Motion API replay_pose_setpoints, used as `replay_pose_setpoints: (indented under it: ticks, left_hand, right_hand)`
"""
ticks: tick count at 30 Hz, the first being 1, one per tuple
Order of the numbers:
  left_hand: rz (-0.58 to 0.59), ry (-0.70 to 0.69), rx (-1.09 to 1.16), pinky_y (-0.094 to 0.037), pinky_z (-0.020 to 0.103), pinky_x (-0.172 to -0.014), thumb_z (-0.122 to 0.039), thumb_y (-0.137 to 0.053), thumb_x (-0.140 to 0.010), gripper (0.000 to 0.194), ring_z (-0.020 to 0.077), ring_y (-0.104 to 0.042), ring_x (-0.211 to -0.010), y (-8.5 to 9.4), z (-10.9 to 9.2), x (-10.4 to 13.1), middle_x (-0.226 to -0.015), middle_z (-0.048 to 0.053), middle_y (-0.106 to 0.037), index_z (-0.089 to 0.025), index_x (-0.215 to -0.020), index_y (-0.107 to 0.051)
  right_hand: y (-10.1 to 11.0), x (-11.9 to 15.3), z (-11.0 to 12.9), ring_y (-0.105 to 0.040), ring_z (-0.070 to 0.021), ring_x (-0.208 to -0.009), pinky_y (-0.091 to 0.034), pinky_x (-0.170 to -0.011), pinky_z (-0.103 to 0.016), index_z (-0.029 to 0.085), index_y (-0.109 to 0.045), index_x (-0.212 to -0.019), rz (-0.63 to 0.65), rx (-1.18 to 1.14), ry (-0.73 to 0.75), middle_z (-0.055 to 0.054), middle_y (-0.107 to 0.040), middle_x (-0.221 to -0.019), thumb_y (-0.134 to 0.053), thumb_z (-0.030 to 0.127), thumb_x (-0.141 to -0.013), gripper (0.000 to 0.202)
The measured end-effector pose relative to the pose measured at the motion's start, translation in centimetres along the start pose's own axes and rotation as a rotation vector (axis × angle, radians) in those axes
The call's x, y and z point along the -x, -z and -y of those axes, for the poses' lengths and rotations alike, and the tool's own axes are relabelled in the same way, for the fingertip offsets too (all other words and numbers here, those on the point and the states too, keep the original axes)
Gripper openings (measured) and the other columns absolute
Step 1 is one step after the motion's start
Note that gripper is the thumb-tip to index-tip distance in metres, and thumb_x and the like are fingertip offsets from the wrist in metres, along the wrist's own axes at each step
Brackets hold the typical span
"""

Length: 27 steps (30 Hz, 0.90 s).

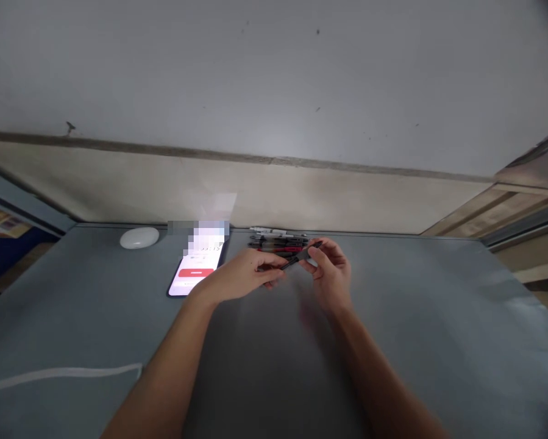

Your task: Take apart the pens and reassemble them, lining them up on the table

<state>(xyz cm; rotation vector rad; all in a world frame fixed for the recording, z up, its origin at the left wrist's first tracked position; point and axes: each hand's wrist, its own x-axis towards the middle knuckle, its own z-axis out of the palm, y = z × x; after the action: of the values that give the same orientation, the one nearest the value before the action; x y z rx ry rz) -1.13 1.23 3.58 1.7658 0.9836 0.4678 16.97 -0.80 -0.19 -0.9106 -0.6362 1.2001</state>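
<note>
Soft, even, rather dim light. The desk carries a pale sheen to the right of the hands and a faint shadow beneath them. The phone screen glows brightly. Edges bow outward, corners darken, and detail is soft throughout.

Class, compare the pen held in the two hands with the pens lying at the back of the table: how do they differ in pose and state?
The held pen is lifted off the table, gripped by the left hand and right hand; the pile of pens lies untouched on it. The held pen slants upward to the right; the pile lies roughly level, side by side. The held pen looks dark; the pile includes red and pale ones. Both are slim pens.
</note>
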Motion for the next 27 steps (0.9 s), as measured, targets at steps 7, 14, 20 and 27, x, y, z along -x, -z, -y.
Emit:
replay_pose_setpoints:
  ticks: [7, 14, 20, 27]
  left_hand:
    - [0.002, -0.007, 0.03, -0.046, 0.026, -0.061, -0.037, -0.055, -0.086, 0.025, 0.0177, -0.064, -0.067, 0.1, 0.1, 0.1, -0.076, 0.003, -0.07, -0.025, -0.095, -0.074]
    - [0.006, 0.023, 0.035, -0.046, 0.027, -0.066, -0.035, -0.055, -0.087, 0.025, 0.0174, -0.064, -0.07, -0.1, 0.5, -0.4, -0.076, 0.003, -0.07, -0.021, -0.098, -0.072]
    - [0.04, 0.074, -0.011, -0.047, 0.028, -0.072, -0.038, -0.052, -0.09, 0.027, 0.0166, -0.064, -0.075, -0.2, 0.8, -0.8, -0.082, 0.003, -0.071, -0.019, -0.093, -0.07]
    - [0.175, 0.024, 0.055, -0.049, 0.028, -0.074, -0.037, -0.047, -0.094, 0.031, 0.0159, -0.065, -0.077, -0.3, 0.1, -0.6, -0.083, 0.005, -0.07, -0.016, -0.087, -0.068]
  right_hand:
    - [-0.4, -0.5, -0.5, -0.061, -0.0093, -0.072, -0.054, -0.059, -0.021, 0.023, -0.064, -0.077, 0.012, -0.029, -0.011, 0.003, -0.063, -0.082, -0.077, 0.022, -0.064, 0.019]
    - [0.0, -0.8, -1.4, -0.06, -0.0075, -0.069, -0.056, -0.059, -0.021, 0.023, -0.063, -0.077, 0.03, -0.043, -0.024, 0.004, -0.064, -0.083, -0.078, 0.023, -0.065, 0.019]
    - [0.2, -1.0, -1.3, -0.062, -0.0087, -0.07, -0.055, -0.058, -0.021, 0.022, -0.063, -0.076, 0.021, -0.092, -0.022, 0.004, -0.065, -0.082, -0.079, 0.022, -0.065, 0.02]
    - [0.4, -0.8, -0.8, -0.065, -0.0104, -0.074, -0.056, -0.057, -0.022, 0.025, -0.065, -0.079, 0.177, -0.257, -0.061, 0.005, -0.064, -0.08, -0.074, 0.02, -0.072, 0.013]
